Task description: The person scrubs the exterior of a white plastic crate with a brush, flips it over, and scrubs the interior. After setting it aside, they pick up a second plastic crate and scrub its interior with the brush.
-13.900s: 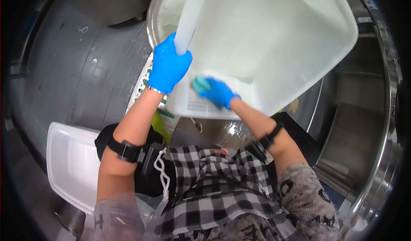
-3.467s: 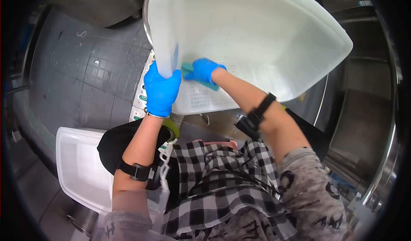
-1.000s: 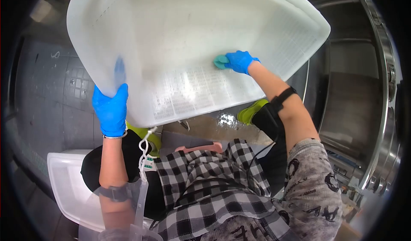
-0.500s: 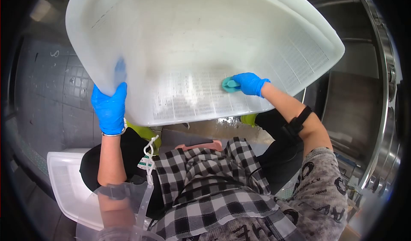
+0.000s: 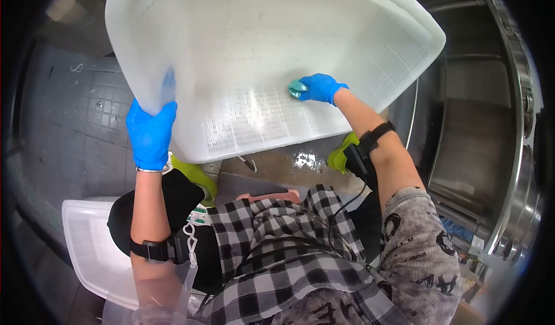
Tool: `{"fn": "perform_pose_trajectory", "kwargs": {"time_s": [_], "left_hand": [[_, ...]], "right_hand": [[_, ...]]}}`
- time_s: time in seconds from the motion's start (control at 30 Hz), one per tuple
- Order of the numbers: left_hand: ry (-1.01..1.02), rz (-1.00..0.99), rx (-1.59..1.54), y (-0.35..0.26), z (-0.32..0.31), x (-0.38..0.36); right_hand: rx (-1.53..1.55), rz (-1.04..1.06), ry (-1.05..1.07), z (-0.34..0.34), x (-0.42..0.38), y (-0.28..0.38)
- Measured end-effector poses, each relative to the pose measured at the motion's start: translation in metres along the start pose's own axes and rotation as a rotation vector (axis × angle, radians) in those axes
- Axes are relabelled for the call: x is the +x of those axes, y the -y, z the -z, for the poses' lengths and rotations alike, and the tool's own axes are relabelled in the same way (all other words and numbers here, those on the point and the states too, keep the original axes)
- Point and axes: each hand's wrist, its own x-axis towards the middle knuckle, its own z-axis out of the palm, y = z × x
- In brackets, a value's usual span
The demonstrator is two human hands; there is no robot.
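A large white plastic basket [image 5: 254, 42] with slotted walls is tilted with its opening toward me. My left hand [image 5: 151, 134], in a blue glove, is closed around its left rim, and the fingers show as a blue shadow through the wall. Inside the basket, my blue-gloved right hand [image 5: 321, 88] grips a small teal scrub brush [image 5: 296, 89] against the slotted side. The brush's bristles are hidden.
A second white basket [image 5: 87, 238] stands on the floor at my lower left. Stainless steel equipment [image 5: 474, 128] lines the right side. Under the basket's lower edge is wet floor [image 5: 303, 158], beside my yellow-green boots [image 5: 341, 154]. Grey tiles [image 5: 104, 111] spread on the left.
My right hand has moved up and slightly left along the slotted wall with the brush. The basket has shifted and turned a little; my left hand stays on its rim.
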Motion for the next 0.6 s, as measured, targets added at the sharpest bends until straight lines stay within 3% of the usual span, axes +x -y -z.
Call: {"fn": "perform_pose_trajectory", "kwargs": {"time_s": [0.07,0.13,0.2,0.33,0.47,0.53,0.6], "left_hand": [[-0.041,-0.030,-0.045,0.007,-0.004,0.002],[-0.096,-0.058,-0.090,0.009,-0.009,0.005],[-0.052,-0.025,-0.102,0.007,-0.011,0.005],[-0.014,-0.008,-0.059,0.003,-0.013,0.009],[-0.033,-0.049,-0.077,0.012,-0.012,0.019],[-0.038,-0.034,-0.054,0.013,-0.009,0.020],[-0.012,-0.028,-0.007,0.005,-0.012,0.016]], "right_hand": [[0.138,-0.009,0.096,0.003,-0.018,0.017],[0.222,0.125,0.143,-0.004,-0.044,0.035],[-0.019,0.244,0.214,-0.007,-0.057,0.055],[0.048,0.096,0.112,-0.002,0.012,0.056],[0.025,0.051,0.073,0.008,0.010,0.069],[0.153,0.270,0.172,0.002,-0.023,0.085],[0.037,0.375,0.191,-0.004,-0.036,0.102]]}}
